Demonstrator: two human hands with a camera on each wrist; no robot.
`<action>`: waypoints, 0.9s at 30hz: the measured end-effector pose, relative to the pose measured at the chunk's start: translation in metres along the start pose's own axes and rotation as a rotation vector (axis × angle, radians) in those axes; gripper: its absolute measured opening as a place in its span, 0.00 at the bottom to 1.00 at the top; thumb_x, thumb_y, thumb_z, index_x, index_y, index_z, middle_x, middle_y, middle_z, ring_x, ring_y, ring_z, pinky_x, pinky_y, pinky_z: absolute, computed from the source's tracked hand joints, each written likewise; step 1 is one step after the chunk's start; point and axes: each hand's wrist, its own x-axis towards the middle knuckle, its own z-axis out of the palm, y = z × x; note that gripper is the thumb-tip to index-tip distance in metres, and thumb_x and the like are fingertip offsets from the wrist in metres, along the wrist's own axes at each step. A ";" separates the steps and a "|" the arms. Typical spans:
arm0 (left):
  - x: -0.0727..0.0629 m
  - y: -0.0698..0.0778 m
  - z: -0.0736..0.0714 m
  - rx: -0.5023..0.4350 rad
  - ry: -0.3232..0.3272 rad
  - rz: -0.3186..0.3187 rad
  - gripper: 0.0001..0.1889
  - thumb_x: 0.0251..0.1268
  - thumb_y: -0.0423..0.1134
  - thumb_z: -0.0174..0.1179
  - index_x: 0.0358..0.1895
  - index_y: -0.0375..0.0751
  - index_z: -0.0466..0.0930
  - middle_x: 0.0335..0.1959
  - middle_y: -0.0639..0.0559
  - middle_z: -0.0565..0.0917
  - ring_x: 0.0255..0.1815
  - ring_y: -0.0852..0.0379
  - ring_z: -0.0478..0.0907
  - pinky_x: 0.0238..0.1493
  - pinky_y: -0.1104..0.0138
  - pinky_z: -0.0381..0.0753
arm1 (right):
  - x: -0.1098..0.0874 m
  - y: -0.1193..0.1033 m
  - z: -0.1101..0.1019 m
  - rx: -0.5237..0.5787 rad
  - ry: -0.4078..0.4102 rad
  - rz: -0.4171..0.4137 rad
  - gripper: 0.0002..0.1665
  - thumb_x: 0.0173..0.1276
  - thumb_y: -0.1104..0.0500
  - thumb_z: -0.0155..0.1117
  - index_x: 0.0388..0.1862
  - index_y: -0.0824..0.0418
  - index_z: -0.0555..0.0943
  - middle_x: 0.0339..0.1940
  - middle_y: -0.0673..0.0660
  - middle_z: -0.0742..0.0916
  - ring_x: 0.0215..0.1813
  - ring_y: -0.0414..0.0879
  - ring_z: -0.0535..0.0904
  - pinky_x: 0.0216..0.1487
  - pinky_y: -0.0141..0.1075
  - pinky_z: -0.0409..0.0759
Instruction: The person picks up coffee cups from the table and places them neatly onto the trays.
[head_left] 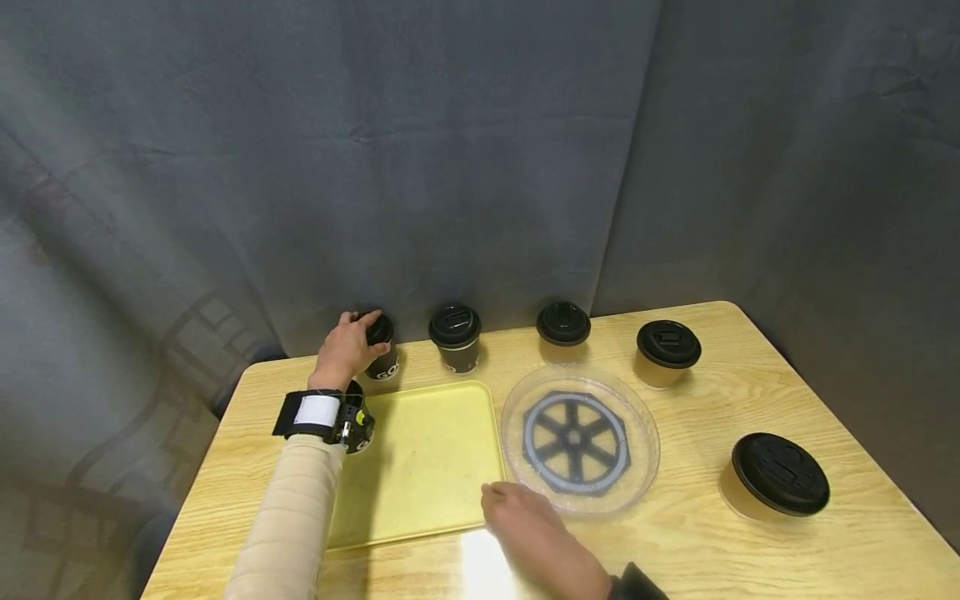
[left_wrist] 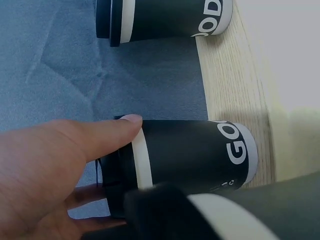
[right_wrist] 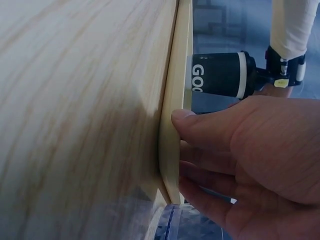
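Note:
At the back left of the table, my left hand (head_left: 348, 350) grips a black paper coffee cup (left_wrist: 195, 150) by its lid, thumb on one side and fingers on the other. The cup bears white lettering and a pale band. Under my left wrist another black cup (head_left: 362, 429) stands at the left side of the yellow tray (head_left: 420, 467), partly covered by the wrist. My right hand (head_left: 528, 525) is at the tray's front right corner. In the right wrist view its thumb (right_wrist: 186, 117) overlaps the rim, with its other fingers loosely bent beside it.
A third black lidded cup (head_left: 456, 342) stands behind the tray. A round clear dish (head_left: 645, 458) with a dark spoked pattern lies right of it. Brown cups with black lids, including one at the far right (head_left: 776, 479), stand around the dish. A grey curtain (head_left: 450, 167) hangs behind.

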 end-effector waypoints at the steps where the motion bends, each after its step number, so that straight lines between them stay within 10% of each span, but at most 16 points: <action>1: 0.001 0.000 0.000 -0.003 -0.001 0.004 0.37 0.65 0.46 0.63 0.75 0.43 0.59 0.72 0.26 0.58 0.66 0.26 0.66 0.63 0.39 0.70 | 0.000 0.000 0.000 -0.001 -0.001 0.002 0.14 0.61 0.59 0.68 0.46 0.60 0.83 0.51 0.56 0.87 0.51 0.48 0.84 0.50 0.33 0.84; 27: 0.008 -0.002 -0.002 -0.078 -0.037 -0.013 0.37 0.63 0.44 0.65 0.73 0.41 0.60 0.71 0.26 0.59 0.70 0.24 0.57 0.68 0.38 0.63 | -0.002 -0.002 -0.001 0.025 -0.048 0.038 0.20 0.62 0.60 0.66 0.54 0.61 0.80 0.53 0.57 0.87 0.53 0.49 0.83 0.53 0.35 0.83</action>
